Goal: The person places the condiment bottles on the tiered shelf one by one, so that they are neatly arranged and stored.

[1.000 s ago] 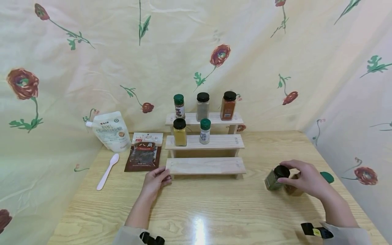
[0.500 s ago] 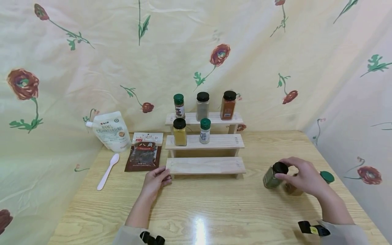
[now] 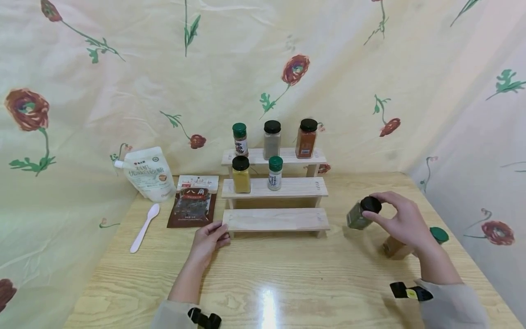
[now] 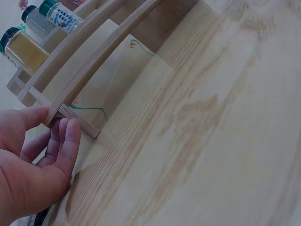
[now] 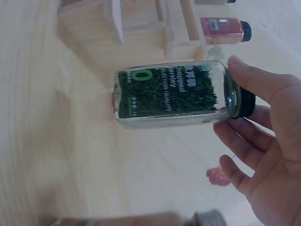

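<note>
In my right hand [image 3: 400,217], a glass jar of chopped parsley [image 5: 169,92] is pinched by its black lid [image 5: 244,101] between thumb and fingers. It tilts above the table, its base toward the rack. My left hand [image 3: 208,240] grips the left end of the lowest step of a three-step wooden spice rack [image 3: 275,219], thumb on the board and fingers curled at its underside. Two jars stand on the middle step: a yellow spice jar [image 3: 241,179] and a small green-capped white shaker [image 3: 275,176]. The lowest step bears nothing.
Along the top step stand a green-capped shaker [image 3: 240,139], a grey spice jar [image 3: 272,141] and a red spice jar [image 3: 306,141]. A brown jar [image 3: 396,248] and a green cap [image 3: 439,235] show by my right wrist. Left lie a star anise packet [image 3: 192,203], white pouch [image 3: 149,176] and spoon [image 3: 144,228].
My right hand has lifted the parsley jar off the table and carried it up and to the left, revealing more of the brown jar. My left hand keeps its place on the rack.
</note>
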`<control>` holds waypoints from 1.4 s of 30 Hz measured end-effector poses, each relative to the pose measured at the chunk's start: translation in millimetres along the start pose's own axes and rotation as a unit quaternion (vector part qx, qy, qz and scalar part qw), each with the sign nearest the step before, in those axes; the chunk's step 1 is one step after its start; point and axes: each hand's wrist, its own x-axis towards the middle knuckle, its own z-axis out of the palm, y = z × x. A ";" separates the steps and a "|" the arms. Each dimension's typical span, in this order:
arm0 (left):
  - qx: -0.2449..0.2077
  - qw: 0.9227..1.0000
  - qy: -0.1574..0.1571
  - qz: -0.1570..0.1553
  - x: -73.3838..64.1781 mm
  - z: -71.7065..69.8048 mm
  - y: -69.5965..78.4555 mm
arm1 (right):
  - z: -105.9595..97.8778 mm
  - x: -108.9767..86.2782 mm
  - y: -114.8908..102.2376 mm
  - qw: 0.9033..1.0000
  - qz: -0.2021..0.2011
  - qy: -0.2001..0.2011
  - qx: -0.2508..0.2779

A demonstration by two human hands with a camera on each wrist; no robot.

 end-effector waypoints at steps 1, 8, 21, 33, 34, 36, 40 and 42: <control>0.001 1.000 0.000 0.001 0.3 0.0 0.3 | -0.5 3.1 -2.2 1.000 0.003 0.004 0.005; 0.005 1.000 0.005 0.002 1.9 0.6 2.4 | -4.9 26.4 -17.3 0.999 0.037 0.014 0.037; 0.004 1.000 0.008 -0.003 0.8 0.3 3.1 | 3.9 61.7 -28.4 0.997 -0.003 0.057 0.044; 0.002 1.000 0.008 -0.001 1.8 0.3 1.9 | 14.0 86.3 -39.5 0.996 0.009 0.061 0.061; 0.003 1.000 0.008 -0.001 1.9 0.3 1.8 | 15.4 88.0 -40.4 0.996 0.009 0.061 0.065; 0.004 1.000 0.008 0.000 1.9 0.4 1.5 | 18.2 91.0 -42.5 0.995 0.005 0.063 0.071; 0.007 1.000 0.009 -0.003 1.5 0.8 0.6 | 24.1 96.9 -48.1 0.995 0.001 0.058 0.084; 0.009 1.000 0.010 -0.005 1.3 0.9 0.2 | 27.4 100.2 -50.9 0.994 0.002 0.054 0.090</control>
